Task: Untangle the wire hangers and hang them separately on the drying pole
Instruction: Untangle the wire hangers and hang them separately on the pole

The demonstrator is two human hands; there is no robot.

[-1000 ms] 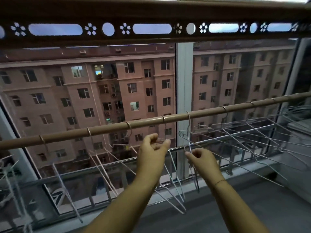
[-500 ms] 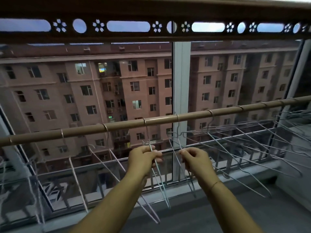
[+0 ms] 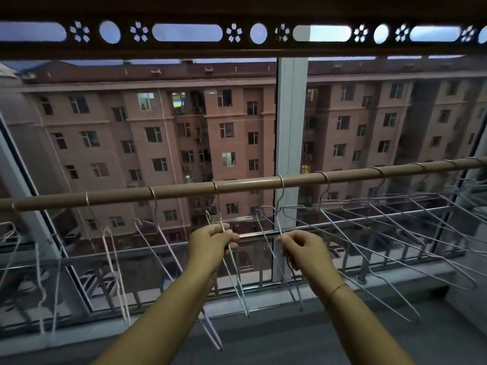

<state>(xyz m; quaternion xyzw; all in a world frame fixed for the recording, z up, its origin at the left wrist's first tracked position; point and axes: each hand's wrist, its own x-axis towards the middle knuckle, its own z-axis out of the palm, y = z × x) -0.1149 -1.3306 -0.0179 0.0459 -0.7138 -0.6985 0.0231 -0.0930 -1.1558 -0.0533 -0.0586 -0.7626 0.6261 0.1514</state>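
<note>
Pole runs across the middle of the frame, left end lower, right end higher. Wire hangers hook over it all along, spaced apart: pale ones at lower left, one left of centre, a fanned row at right with their bodies swung out toward lower right.

Left hand sits just below the pole at centre, fingers curled closed around the wire of a hanger. That hanger's hook is on the pole right above the hand, and its body drops down past the wrist toward bottom centre. A second wire loop lower down overlaps it; probably another hanger behind, hard to tell in the blur.

Right hand is just right of the left, the two apart with a gap between. Its fingers are pinched closed on the wire of the next hanger, whose hook sits on the pole above, in front of the white window post. Body of this hanger hangs down below the hand, beside the left one, not touching as far as I can see. Thin bracelet on the right wrist.

Behind: railing across the lower window, pink apartment block outside, dark trim with flower cutouts along the top of the frame. Grey floor at the bottom.
</note>
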